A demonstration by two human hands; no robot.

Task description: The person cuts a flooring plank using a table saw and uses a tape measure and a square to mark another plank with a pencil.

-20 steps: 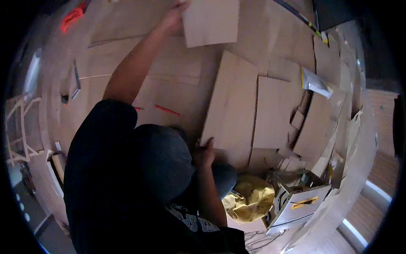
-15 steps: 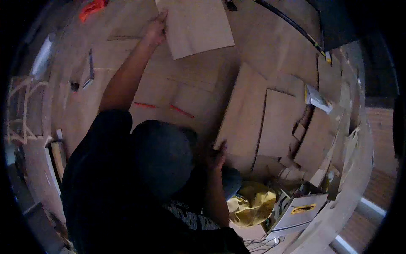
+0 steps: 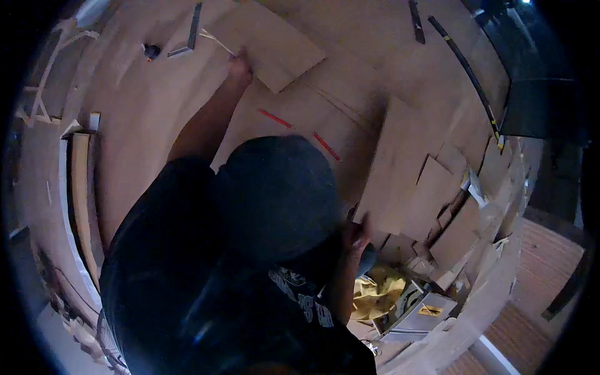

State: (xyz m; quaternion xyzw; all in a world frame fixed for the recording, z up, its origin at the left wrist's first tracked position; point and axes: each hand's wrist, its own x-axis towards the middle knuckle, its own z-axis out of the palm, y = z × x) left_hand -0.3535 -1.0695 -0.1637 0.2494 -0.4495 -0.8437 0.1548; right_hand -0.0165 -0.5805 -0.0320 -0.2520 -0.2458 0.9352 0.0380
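Observation:
My left hand [image 3: 240, 70] reaches forward and pinches the near edge of a thin brown wooden panel [image 3: 269, 44], fingers closed on it. Along that panel's left side a pale narrow edge shows. Closer to me, my right hand [image 3: 357, 236] is closed on the near corner of a long brown panel [image 3: 390, 162], its thumb lying on top. Between the two panels lie a red pencil-like stick [image 3: 275, 119] and another red stick [image 3: 326, 147]. The dim light blurs the fingertips and hides their undersides.
A metal square [image 3: 192, 31] and a small dark object [image 3: 150, 51] lie at far left. Panel offcuts [image 3: 459, 225] pile up at right, near a yellow bag [image 3: 378, 290] and a pale box [image 3: 419, 315]. A black strip [image 3: 465, 69] lies far right.
The view has shifted, so the floor items appear farther right. The panel in my left hand has turned and tilted. My right hand keeps hold of the long panel's corner.

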